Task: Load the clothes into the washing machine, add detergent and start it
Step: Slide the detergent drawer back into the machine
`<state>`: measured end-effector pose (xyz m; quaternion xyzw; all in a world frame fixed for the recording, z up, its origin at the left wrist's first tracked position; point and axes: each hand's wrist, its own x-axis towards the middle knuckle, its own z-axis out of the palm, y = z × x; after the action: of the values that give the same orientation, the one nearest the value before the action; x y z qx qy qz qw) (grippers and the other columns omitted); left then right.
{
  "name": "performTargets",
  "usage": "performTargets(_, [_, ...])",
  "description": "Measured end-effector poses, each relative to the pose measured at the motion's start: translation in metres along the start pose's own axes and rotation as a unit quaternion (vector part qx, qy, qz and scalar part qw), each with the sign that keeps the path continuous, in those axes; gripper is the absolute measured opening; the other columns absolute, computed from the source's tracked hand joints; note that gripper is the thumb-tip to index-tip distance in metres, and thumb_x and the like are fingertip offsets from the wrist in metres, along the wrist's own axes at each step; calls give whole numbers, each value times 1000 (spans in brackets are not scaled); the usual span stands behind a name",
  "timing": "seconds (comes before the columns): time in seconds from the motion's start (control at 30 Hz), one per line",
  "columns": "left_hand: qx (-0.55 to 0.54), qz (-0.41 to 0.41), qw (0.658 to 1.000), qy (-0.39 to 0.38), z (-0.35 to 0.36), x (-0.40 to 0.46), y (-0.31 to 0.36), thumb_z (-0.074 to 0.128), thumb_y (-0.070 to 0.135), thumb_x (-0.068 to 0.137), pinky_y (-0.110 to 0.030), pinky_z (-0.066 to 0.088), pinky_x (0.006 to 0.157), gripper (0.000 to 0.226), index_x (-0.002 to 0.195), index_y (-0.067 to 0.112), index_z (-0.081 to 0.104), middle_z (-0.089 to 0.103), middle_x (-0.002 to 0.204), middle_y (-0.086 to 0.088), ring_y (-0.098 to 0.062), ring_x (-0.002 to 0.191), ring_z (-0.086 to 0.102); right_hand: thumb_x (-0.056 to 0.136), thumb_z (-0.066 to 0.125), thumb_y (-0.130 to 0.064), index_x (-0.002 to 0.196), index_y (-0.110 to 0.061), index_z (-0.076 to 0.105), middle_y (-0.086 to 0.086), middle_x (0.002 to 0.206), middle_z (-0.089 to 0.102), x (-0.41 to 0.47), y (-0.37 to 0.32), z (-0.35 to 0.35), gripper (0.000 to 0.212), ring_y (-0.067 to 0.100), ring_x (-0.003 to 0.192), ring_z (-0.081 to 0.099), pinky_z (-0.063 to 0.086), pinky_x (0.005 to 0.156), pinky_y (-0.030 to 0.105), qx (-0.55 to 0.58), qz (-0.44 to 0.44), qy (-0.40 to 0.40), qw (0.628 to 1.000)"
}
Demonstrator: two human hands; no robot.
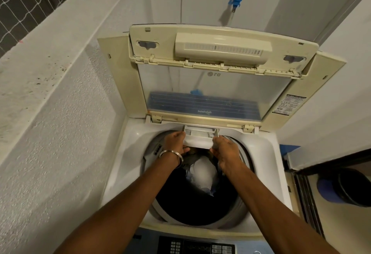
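White, thin plastic detergent drawer (pixel 197 140) at the tub's rear rim — light, stiff, likely brittle — is gripped at its front corners by left hand (pixel 175 143) and right hand (pixel 226 150), above clothes (pixel 202 170).

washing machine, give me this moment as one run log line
lid up | clothes in drum | left hand and right hand grip detergent drawer, pulled out | control panel untouched

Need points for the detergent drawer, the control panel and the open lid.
detergent drawer (pixel 197 140): head view, white front face between the two hands.
control panel (pixel 197 246): head view, dark display area at the bottom edge.
lid (pixel 212 87): head view, clear window pane.
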<state>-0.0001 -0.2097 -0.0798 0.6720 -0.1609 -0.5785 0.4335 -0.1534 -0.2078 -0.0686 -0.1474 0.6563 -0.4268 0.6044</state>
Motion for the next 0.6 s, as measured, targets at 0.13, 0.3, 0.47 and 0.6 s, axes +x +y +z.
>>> performTargets(0.13, [-9,1,1000,-2,0,0,-3,57,20,92,-38,55,72,10,93,11,62,55,84,-6,-21,69,54,83,64,-4,89,-8,63,4,58,50,0,0,-1,7,15,49,43,44,49,26,-3,-9,5,1000])
performTargets(0.3, [-26,-16,999,-14,0,0,1,57,16,92,-34,54,69,15,105,11,61,55,88,-6,-22,72,54,82,64,-1,75,-11,59,6,56,44,-2,-1,0,13,16,47,36,38,41,23,20,-21,5,1000])
performTargets(0.47, [-35,-13,999,-25,-1,3,-2,57,15,93,-35,53,82,31,123,5,57,57,103,-10,-25,95,56,85,64,2,106,-5,65,7,68,56,5,5,-2,22,14,55,48,47,50,21,22,-20,-2,1000])
performTargets(0.6, [-92,-42,995,-12,2,7,-3,57,9,93,-37,46,98,25,116,2,58,59,98,-11,-20,95,58,86,66,2,121,-2,59,7,85,64,10,8,1,36,14,70,60,54,73,26,58,-19,-5,998])
